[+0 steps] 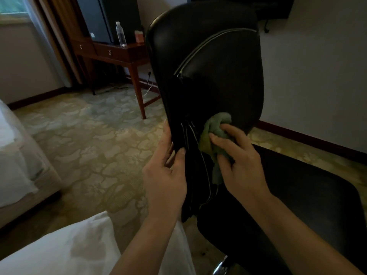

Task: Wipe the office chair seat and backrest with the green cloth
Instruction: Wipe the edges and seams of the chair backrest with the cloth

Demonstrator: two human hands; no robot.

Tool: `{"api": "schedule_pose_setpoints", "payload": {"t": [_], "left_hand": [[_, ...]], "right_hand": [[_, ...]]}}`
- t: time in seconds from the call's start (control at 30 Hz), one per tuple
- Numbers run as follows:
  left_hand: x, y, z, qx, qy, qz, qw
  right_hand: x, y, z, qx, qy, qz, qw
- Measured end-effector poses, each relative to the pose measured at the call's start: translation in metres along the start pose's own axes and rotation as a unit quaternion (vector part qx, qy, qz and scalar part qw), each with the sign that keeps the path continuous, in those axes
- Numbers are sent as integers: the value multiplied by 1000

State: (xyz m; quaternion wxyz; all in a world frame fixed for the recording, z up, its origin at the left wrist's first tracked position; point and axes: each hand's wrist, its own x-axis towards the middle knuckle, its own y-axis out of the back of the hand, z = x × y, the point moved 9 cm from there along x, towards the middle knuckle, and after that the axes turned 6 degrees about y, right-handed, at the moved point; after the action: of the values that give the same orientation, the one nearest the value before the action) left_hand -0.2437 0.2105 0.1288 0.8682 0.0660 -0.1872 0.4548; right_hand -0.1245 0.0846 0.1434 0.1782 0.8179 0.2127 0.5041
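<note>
Near a wooden desk, the soft, limp green cloth is clutched bunched in the right hand, the likely slick backrest gripped at its edge by the left hand.

The backrest looks like black leather or faux leather to me, smooth with a soft sheen near its top edge. The seat is the same black stuff but reads more matt. The green cloth is soft crumpled fabric, zero shine. There's shiny chromed metal at the chair base. The desk is reddish wood, polished and glossy, with a clear plastic bottle on its top. The carpet is a matt patterned weave, and the bedding is plain white cloth.
</note>
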Motion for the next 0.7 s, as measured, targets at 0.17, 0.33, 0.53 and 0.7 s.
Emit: {"api": "schedule_pose_setpoints", "payload": {"t": [0.17,0.33,0.53,0.7], "left_hand": [[0,0,-1,12,-2,7,1000],[-1,-3,0,14,3,1,1000],[0,-2,-1,16,10,-7,1000],[1,1,-4,25,15,2,1000]], "right_hand": [[-5,11,9,13,-29,-3,999],[21,23,-1,26,-17,23,999],[31,11,-13,20,27,33,999],[-2,4,8,19,7,2,1000]]}}
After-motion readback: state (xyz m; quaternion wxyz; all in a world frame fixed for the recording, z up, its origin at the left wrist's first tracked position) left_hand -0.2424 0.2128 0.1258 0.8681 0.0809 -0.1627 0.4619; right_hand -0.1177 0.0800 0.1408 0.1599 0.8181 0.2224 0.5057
